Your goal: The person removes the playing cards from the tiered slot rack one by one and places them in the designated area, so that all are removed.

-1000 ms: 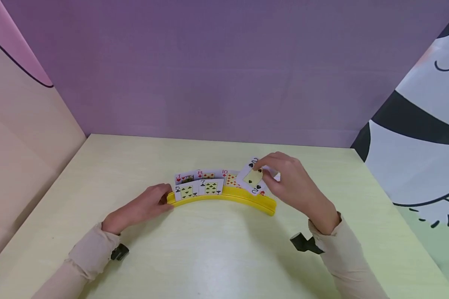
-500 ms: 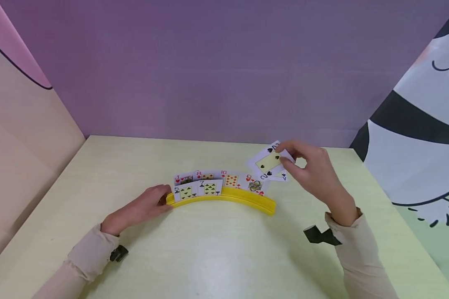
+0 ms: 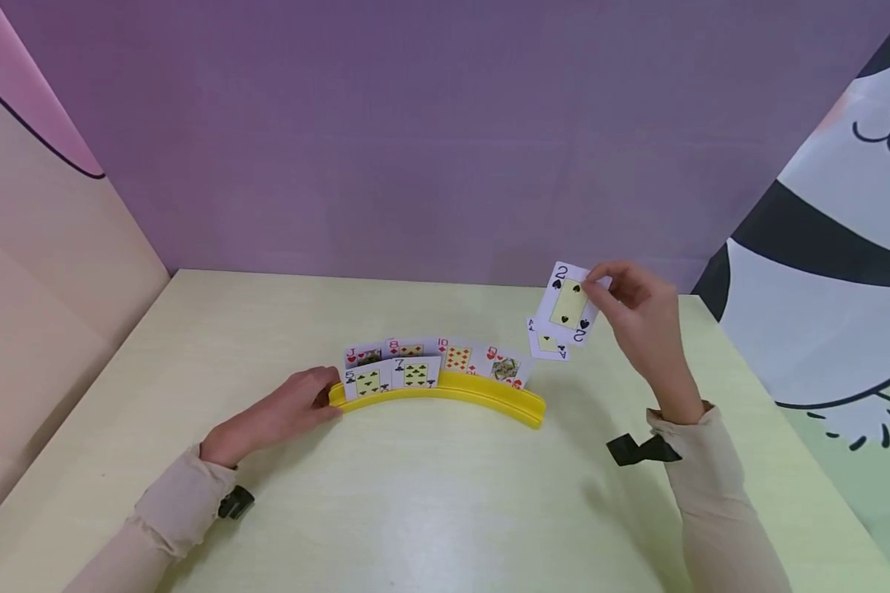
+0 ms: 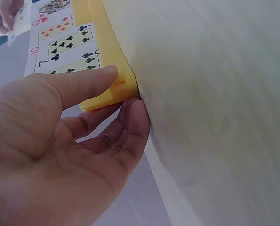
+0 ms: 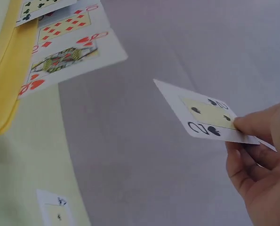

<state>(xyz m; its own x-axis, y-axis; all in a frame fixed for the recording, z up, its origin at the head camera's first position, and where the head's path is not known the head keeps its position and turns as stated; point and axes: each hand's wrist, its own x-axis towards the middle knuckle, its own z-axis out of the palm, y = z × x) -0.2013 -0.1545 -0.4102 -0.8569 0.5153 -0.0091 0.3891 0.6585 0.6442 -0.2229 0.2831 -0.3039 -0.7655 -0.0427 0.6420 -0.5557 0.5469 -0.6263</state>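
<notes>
My left hand (image 3: pixel 285 412) grips the left end of a curved yellow card holder (image 3: pixel 493 397), thumb on top and fingers beneath in the left wrist view. In its front row stand the five of clubs (image 3: pixel 367 382) and seven of clubs (image 3: pixel 417 372). Behind them are a jack, an eight, the ten of diamonds (image 3: pixel 458 357) and the queen of hearts (image 3: pixel 506 368). My right hand (image 3: pixel 645 329) pinches the two of spades (image 5: pixel 203 113) by one edge, raised right of the holder. A pale edge behind that card may be another card.
A black-suited card (image 3: pixel 549 346) lies face up on the pale table (image 3: pixel 430 494), partly behind the raised two in the head view. A purple wall (image 3: pixel 445 148) closes the far side; printed panels flank the table.
My right hand has carried the two of spades right and away from the holder, tilting it more upright. The queen and the card on the table have come into view. My left hand stays put.
</notes>
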